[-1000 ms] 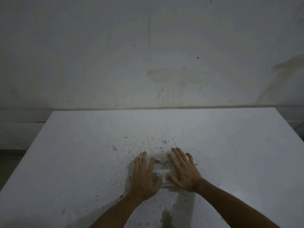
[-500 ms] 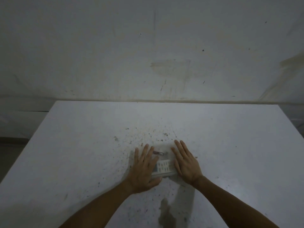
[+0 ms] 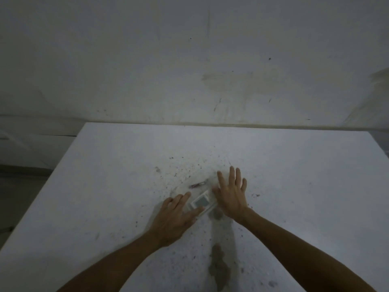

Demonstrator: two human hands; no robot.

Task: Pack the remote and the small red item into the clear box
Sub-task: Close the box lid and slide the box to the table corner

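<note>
So the remote (image 3: 201, 202) is lying face up with its grey screen showing, tilted diagonally, sitting right between the two hands on the white bench (image 3: 105, 186). The clear box (image 3: 211, 208) is really hard to make out; there's a faint see-through edge around the remote, so I can't tell for sure if the remote sits in it. The left hand (image 3: 175, 216) is flat, fingers spread, grip released, its fingertips touching the remote's near-left side. The right hand (image 3: 231, 194) is also flat and open, holding nothing, just beside the remote's right end. The red item (image 3: 197, 184) lies on the bench just beyond the remote, a bit past the left fingertips and left of the right hand, touching neither. The bench is speckled with dark specks and smudges.
</note>
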